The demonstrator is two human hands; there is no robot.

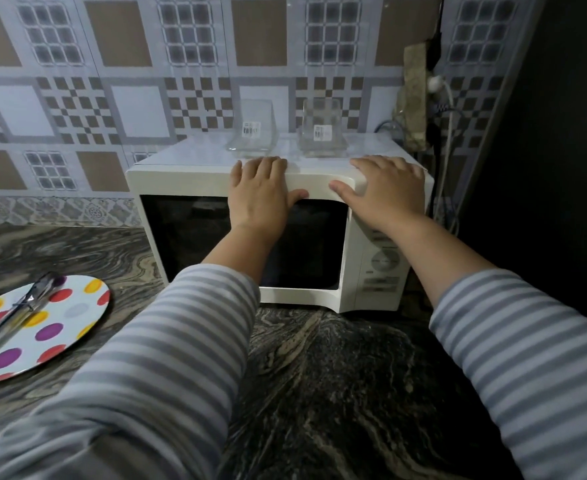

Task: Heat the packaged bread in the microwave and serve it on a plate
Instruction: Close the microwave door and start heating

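Both my hands lie flat on the top front edge of the white microwave [250,244], which stands on the dark marbled counter [337,375] against the tiled wall [112,81]. My left hand [261,192] rests over the upper rim of the door, fingers straight and reaching onto the top, thumb spread out along the dark window — holding nothing. My right hand [385,188] presses the top right corner above the control panel, fingers spread wide, thumb pointing left — it holds nothing either. The door is shut, and through the dark window I cannot tell where the bread is. Two clear glass containers [254,131] stand on the microwave's top, just beyond my fingertips. Well to the left on the counter sits the spotted plate [60,327], with metal tongs [18,313] lying across it.
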